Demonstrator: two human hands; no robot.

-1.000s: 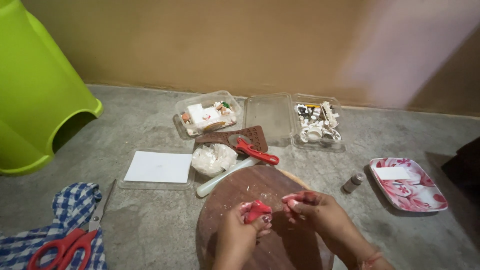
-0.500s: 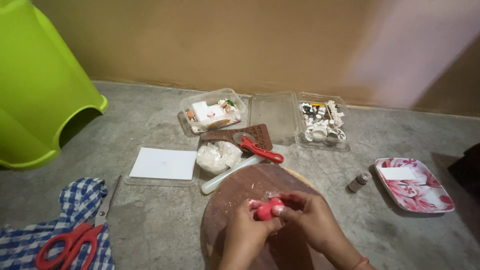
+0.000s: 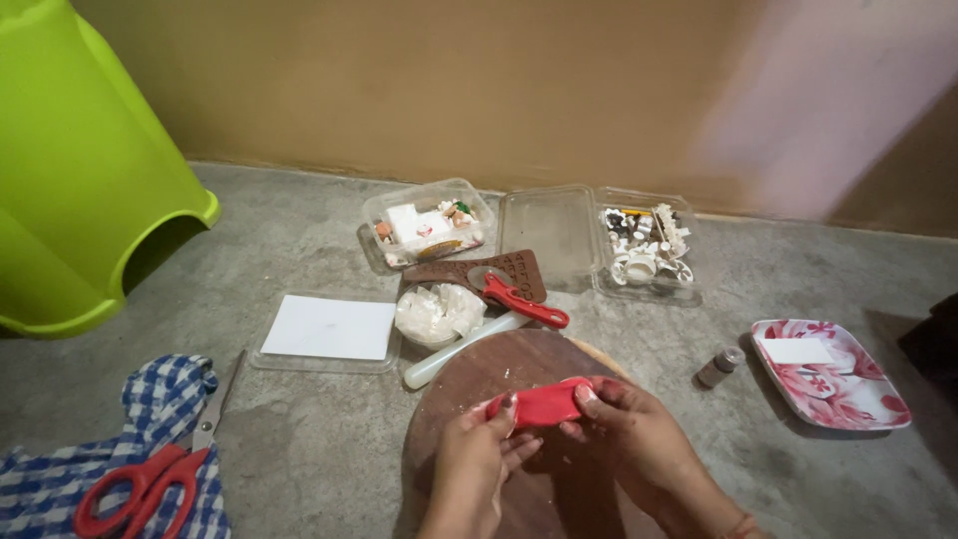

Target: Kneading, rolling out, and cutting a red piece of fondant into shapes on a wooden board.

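A: Clay [image 3: 540,404], red, one lump: where, and how far worked?

B: Over the board [image 3: 499,379], pinched at both ends. My left hand [image 3: 479,454] grips its left end, my right hand [image 3: 624,429] the right. It is drawn into a short thick bar, smooth, not yet cut or stamped. By my judgement, shaping is barely begun.

A: Tools?

B: Beyond the board: white roller [image 3: 461,347], red cutter [image 3: 521,299] on a brown mould [image 3: 479,271], white clay [image 3: 437,311]. Behind them, two clear boxes [image 3: 429,225] of small pieces.

A: Elsewhere?

B: Left of the board: white card [image 3: 329,327], scissors [image 3: 150,477] on checked cloth [image 3: 60,479], green stool [image 3: 70,180]. Right: small bottle [image 3: 720,365], pink tray [image 3: 828,371].

A: Obstructions?

B: None on the board.
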